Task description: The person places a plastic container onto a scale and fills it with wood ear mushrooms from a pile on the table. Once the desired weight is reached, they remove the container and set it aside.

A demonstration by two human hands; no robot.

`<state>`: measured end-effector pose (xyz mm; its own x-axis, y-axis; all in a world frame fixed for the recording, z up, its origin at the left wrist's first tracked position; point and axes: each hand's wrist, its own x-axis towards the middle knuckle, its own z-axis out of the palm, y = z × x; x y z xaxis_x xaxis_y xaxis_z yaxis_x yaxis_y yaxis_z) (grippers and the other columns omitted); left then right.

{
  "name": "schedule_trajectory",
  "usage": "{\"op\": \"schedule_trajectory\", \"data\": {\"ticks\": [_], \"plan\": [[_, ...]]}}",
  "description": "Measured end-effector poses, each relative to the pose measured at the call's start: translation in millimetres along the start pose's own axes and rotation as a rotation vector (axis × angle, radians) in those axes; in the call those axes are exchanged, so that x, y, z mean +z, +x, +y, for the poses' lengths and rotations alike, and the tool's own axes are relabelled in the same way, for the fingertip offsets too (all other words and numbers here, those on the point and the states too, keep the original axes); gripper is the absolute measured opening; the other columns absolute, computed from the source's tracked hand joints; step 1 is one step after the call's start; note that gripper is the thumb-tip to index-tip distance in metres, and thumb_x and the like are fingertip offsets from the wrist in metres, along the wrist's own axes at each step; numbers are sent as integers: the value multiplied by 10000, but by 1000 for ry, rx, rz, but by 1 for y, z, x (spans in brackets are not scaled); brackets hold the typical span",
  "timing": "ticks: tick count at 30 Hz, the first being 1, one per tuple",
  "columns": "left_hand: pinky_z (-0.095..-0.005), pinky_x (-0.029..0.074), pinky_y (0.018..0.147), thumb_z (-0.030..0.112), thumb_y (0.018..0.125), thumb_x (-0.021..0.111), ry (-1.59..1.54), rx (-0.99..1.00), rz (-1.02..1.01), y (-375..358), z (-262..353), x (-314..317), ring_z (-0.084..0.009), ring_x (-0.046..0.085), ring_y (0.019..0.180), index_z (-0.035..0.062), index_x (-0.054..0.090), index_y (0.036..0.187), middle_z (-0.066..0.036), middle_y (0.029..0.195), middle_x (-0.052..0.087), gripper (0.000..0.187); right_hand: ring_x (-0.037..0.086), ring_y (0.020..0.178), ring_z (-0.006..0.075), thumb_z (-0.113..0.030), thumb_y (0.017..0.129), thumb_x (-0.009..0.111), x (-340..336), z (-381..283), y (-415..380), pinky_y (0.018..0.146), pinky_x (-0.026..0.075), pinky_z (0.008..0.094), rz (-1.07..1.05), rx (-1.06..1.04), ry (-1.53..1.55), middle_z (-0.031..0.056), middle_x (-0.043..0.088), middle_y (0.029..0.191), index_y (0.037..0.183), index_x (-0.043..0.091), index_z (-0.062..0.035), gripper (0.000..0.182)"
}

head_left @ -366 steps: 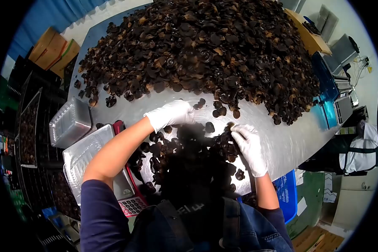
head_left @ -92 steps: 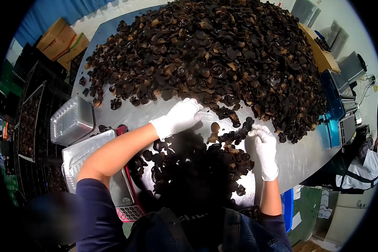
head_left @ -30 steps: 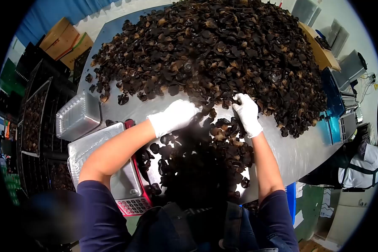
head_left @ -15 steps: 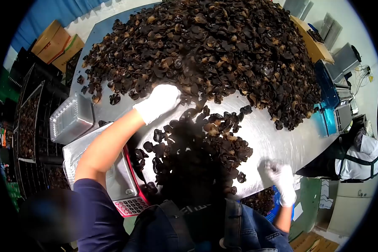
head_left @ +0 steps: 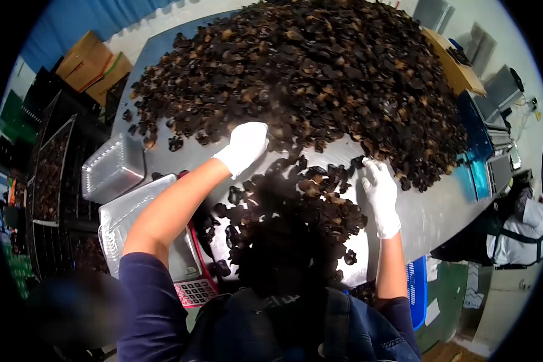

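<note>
A big mound of dark brown wood ear mushrooms [head_left: 320, 66] covers the back of the metal table [head_left: 416, 214]. My left hand [head_left: 246, 148], in a white glove, is at the mound's near edge with its fingers curled down among the pieces; what they hold is hidden. On the right, my gloved right hand [head_left: 380, 193] has thumb and forefinger apart, fingertips right beside a small wood ear piece [head_left: 357, 163]. Between my hands and my body lies a smaller spread of loose wood ears [head_left: 329, 214], partly in the shadow of my head.
Clear plastic trays [head_left: 114, 169] stand on the left by a red-edged scale [head_left: 194, 292] with a keypad. A blue basket [head_left: 417, 292] is below the table's right edge. Racks [head_left: 54, 169] line the left, and a person [head_left: 519, 235] is at the far right.
My right hand has moved up and inward from the table's near right edge to the loose wood ears, its fingers now apart. My left hand stays at the mound's edge.
</note>
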<state>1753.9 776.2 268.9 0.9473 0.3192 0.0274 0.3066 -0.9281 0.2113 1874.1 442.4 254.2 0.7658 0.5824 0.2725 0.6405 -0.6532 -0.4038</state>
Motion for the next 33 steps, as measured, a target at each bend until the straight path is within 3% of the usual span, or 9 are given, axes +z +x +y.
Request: {"op": "schedule_trajectory", "data": {"ticks": [7,9,14,19,22,26,29,31,33], "plan": [[-443,527,770,134,819,591,-104,92,126,-12,-26,-5,-374,651,843,46,675,866,-172,847,668,130,648,880,288,-83,792,715,31,16,12,780,519,356,59,-141,-3,123,614,1033,1103,687,-86,312],[-430,522,819,142,816,634,-255,248,211,-11,-23,2,-357,645,904,40,681,977,-172,923,664,197,639,895,304,-147,767,737,21,10,-2,772,516,385,-73,84,25,119,626,989,1028,705,-94,269],[-445,504,848,222,787,763,-186,85,-20,-1,3,16,-388,623,967,-2,593,1086,-212,1012,633,410,656,875,303,-156,757,753,-3,8,-32,753,520,388,-103,94,108,123,639,960,1040,709,-100,292],[-472,509,786,152,794,707,-134,59,-23,10,-4,24,-404,633,914,3,565,991,-221,901,645,285,651,896,297,-158,786,748,-15,-14,-11,783,516,372,-73,149,128,115,649,973,1078,702,-91,303],[-478,512,758,113,788,660,-131,37,-25,8,-8,16,-404,641,854,12,574,958,-206,800,641,216,669,930,228,-164,861,671,-1,-50,32,840,500,310,-95,43,525,101,686,1018,1098,705,-61,260],[-489,513,710,173,821,603,-107,24,60,-8,-20,13,-393,649,809,40,618,827,-191,787,663,134,628,638,131,-255,909,691,59,-84,105,557,472,222,-434,584,1380,143,703,1009,1290,525,31,504],[-456,528,730,222,841,607,-33,56,-149,-23,-26,8,-376,656,801,83,673,858,-168,818,685,155,614,586,134,-266,928,680,95,-96,145,403,443,162,-534,957,1670,187,683,976,1121,561,11,358],[-465,534,734,177,785,611,-219,65,-163,-44,-26,2,-391,667,806,39,673,818,-206,820,680,154,594,535,128,-225,962,630,110,-102,146,393,461,179,-508,850,1821,112,675,844,963,595,-19,209],[-421,527,793,255,804,717,-76,1,-325,-43,-19,-16,-348,667,851,106,685,1009,-147,876,698,256,593,535,125,-193,967,613,116,-102,144,400,457,178,-482,870,1870,83,662,785,950,602,-21,173]]}}
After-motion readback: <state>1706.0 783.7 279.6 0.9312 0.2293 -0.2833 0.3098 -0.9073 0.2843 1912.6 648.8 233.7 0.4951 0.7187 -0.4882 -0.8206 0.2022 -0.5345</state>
